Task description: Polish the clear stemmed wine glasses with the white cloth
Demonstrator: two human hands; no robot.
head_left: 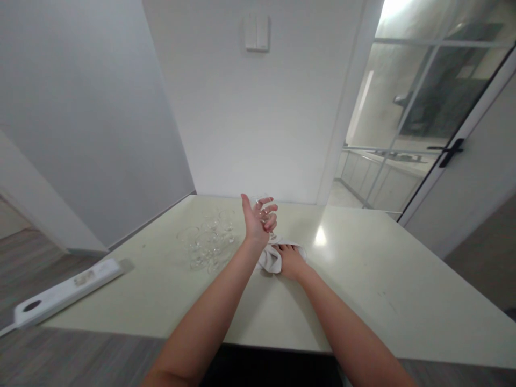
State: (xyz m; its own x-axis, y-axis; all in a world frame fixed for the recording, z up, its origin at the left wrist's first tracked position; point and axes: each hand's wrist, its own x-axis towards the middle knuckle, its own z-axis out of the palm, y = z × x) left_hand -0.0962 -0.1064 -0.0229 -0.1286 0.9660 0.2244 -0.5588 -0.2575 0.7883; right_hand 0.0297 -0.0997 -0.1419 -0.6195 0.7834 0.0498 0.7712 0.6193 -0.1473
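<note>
While our left hand (258,219) grips a clear glass (264,216), thumb off, our right hand (292,263) meets cloth (271,260) on the worktop (355,290), grip unclear; loose fingers could drop it, leftward swing could hit clustered glasses (209,242).

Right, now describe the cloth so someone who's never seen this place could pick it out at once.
Start at the pale table, its far edge along the white wall, and look near its middle. The cloth is the crumpled, whitish bundle under the right hand, to the right of the clustered clear glasses. It is opaque fabric, while the glasses are see-through.
</note>
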